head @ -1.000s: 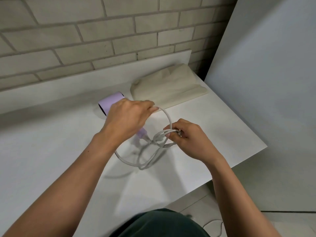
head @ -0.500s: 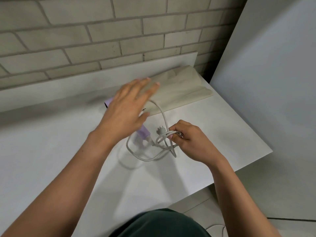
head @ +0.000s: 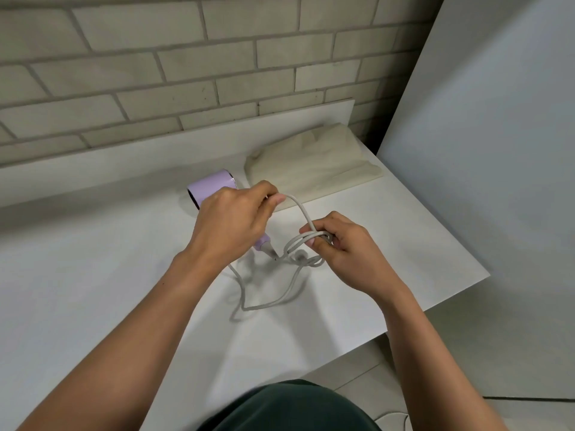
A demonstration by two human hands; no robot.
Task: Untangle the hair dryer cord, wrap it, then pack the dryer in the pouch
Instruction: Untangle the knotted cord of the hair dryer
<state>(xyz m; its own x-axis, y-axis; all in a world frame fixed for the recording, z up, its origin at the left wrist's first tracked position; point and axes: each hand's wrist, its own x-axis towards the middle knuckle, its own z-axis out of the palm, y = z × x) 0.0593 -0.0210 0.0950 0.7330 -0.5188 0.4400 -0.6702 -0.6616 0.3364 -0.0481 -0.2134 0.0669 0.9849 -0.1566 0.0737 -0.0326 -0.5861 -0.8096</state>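
A lilac hair dryer [head: 211,187] lies on the white table [head: 93,275], its handle partly hidden under my left hand [head: 231,220]. That hand pinches a strand of the grey cord [head: 300,209] between thumb and fingers. My right hand [head: 342,244] grips a bundle of cord loops. One slack loop of cord trails on the table below both hands, and the plug sits under the bundle. A beige fabric pouch [head: 311,163] lies flat behind the hands, near the table's back right corner.
A brick wall [head: 186,73] runs behind the table. A pale panel [head: 497,150] stands to the right. The table's right edge [head: 460,293] drops to a tiled floor. Another cable [head: 392,416] lies on the floor.
My left hand had opened above the cord half a second ago; now it has come back down and pinches a strand. The right hand keeps its hold on the loops.
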